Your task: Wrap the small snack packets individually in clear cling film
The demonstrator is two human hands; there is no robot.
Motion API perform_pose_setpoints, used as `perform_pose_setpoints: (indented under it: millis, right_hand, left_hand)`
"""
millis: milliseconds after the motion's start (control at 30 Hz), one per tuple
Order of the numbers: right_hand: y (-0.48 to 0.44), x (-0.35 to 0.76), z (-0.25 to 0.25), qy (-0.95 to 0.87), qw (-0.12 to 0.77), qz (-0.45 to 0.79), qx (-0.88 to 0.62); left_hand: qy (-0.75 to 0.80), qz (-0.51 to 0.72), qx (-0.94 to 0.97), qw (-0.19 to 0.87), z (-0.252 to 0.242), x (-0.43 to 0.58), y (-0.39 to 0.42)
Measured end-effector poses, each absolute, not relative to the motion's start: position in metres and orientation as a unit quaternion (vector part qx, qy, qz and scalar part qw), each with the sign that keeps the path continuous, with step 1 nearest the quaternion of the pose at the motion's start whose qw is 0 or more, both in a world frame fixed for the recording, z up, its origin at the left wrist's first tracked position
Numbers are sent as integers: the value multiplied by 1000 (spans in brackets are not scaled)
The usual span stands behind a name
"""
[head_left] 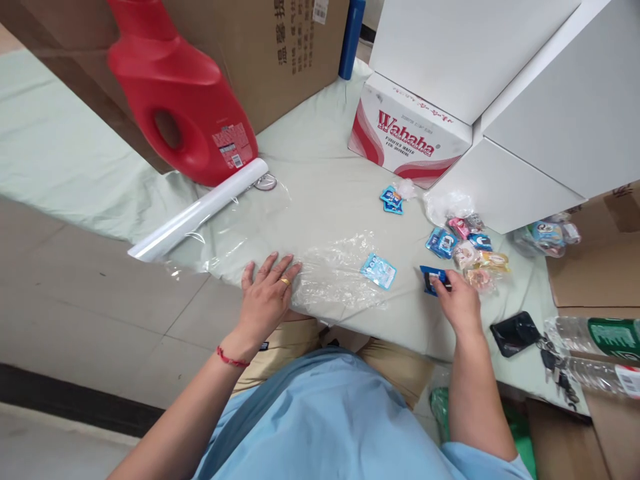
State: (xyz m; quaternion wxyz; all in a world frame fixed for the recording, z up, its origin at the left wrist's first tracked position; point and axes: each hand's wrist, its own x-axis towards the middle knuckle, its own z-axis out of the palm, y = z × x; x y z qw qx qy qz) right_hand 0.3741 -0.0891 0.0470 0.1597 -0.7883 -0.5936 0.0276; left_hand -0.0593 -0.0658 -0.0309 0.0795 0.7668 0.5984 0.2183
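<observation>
My left hand lies flat with its fingers spread, at the left edge of a crumpled sheet of clear plastic film. On the film's right part rests a light blue packet. My right hand pinches a dark blue packet just above the cloth-covered table. Beyond it sit blue packets and several small wrapped snacks. A few more blue packets lie farther back, in front of the Wahaha box.
A roll of clear film and a red jug stand at the left. White boxes and the Wahaha box are behind. A black phone-like object, keys and plastic bottles lie at the right.
</observation>
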Motion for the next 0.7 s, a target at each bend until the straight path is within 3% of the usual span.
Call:
perform_pose_setpoints:
  millis: [267,433,700]
  right_hand:
    - [-75,357,43,-627,241,236,-703]
    - [-58,331,29,-756,191,219,-587]
    - [-53,300,19,-736,172,216,-618]
  left_hand:
    - [626,235,739,88,-29,-61,-66]
    - [635,214,734,108,-22,-57,-64]
    - [614,192,753,141,-22,-65,-63]
